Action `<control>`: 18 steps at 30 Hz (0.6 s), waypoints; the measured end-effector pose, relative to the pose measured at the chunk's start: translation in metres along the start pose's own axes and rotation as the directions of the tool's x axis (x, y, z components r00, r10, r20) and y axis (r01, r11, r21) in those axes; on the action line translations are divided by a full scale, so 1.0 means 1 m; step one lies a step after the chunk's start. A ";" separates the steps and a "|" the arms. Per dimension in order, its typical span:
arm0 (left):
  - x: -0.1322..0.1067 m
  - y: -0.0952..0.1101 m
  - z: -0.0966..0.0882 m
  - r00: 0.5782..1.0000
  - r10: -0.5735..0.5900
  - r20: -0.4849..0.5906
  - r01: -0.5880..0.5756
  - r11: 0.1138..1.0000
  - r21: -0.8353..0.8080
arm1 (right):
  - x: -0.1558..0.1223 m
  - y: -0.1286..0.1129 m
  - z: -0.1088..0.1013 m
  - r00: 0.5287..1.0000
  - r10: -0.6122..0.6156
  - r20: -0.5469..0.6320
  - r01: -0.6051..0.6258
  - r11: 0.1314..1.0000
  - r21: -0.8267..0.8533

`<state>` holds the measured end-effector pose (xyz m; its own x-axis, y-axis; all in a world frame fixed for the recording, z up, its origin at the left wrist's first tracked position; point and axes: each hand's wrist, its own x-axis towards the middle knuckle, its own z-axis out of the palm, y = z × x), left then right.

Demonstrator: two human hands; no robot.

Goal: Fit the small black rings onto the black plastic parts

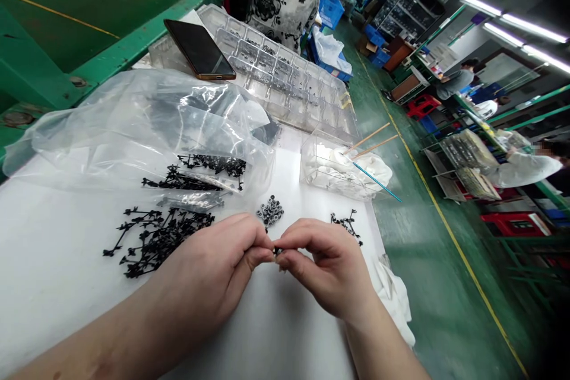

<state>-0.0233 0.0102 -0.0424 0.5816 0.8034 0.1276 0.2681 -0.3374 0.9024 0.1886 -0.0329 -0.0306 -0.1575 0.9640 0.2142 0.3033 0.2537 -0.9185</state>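
Note:
My left hand and my right hand meet tip to tip over the white tabletop. Between the pinched thumbs and forefingers shows a small black part, mostly hidden by the fingers. Just beyond the fingertips lies a small heap of round grey-and-black pieces. A pile of thin black branched plastic parts spreads beside my left hand. To the right, past my right hand, lie a few more black branched parts.
A clear plastic bag covers the back left, with black parts at its mouth. Behind stand a divided clear tray and a dark phone. A clear box holds white cloth and sticks. Co-workers sit far right.

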 end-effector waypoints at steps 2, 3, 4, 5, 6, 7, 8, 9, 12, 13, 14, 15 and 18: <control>-0.002 0.000 0.001 1.000 -0.026 -0.011 0.027 1.000 0.013 | -0.002 0.001 0.001 0.993 0.120 0.004 -0.120 0.985 0.121; -0.002 0.001 0.001 0.999 -0.047 -0.019 0.047 0.999 0.010 | -0.004 0.002 0.001 0.981 0.191 0.017 -0.191 0.961 0.199; -0.002 0.001 0.001 0.997 -0.066 -0.026 0.066 0.998 0.002 | -0.005 0.002 0.002 0.964 0.262 0.040 -0.262 0.924 0.279; -0.002 0.002 0.000 0.996 -0.079 -0.031 0.079 0.997 -0.013 | -0.007 0.003 0.002 0.943 0.323 0.075 -0.328 0.876 0.354; -0.001 0.003 0.000 0.996 -0.085 -0.029 0.084 0.996 -0.036 | -0.007 0.003 0.002 0.922 0.370 0.116 -0.383 0.824 0.417; 0.000 0.004 -0.001 0.996 -0.083 -0.021 0.082 0.994 -0.066 | -0.008 0.003 0.002 0.903 0.400 0.157 -0.424 0.775 0.468; 0.001 0.004 -0.002 0.997 -0.078 -0.010 0.077 0.992 -0.100 | -0.009 0.003 0.002 0.890 0.414 0.192 -0.451 0.736 0.506; 0.002 0.004 -0.003 0.997 -0.076 0.000 0.075 0.988 -0.136 | -0.009 0.003 0.002 0.885 0.412 0.215 -0.460 0.708 0.536; 0.003 -0.003 -0.008 0.992 -0.126 0.024 0.128 0.965 -0.227 | -0.009 0.004 0.004 0.904 0.371 0.211 -0.421 0.693 0.586; 0.003 -0.007 -0.010 0.986 -0.163 0.030 0.165 0.954 -0.249 | -0.009 0.005 0.005 0.914 0.356 0.196 -0.400 0.699 0.593; 0.002 -0.011 -0.012 0.978 -0.207 0.035 0.209 0.941 -0.267 | -0.009 0.006 0.006 0.921 0.346 0.180 -0.382 0.707 0.595; 0.001 -0.016 -0.013 0.968 -0.249 0.033 0.248 0.925 -0.287 | -0.008 0.006 0.007 0.925 0.341 0.168 -0.371 0.714 0.594; 0.000 -0.026 -0.013 0.931 -0.364 0.029 0.353 0.875 -0.331 | -0.004 0.000 0.001 0.936 0.337 0.102 -0.333 0.750 0.572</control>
<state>-0.0401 0.0253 -0.0608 0.4658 0.8566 -0.2219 0.1860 0.1504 0.9710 0.1884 -0.0367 -0.0313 -0.1413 0.9796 -0.1430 -0.2575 -0.1759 -0.9501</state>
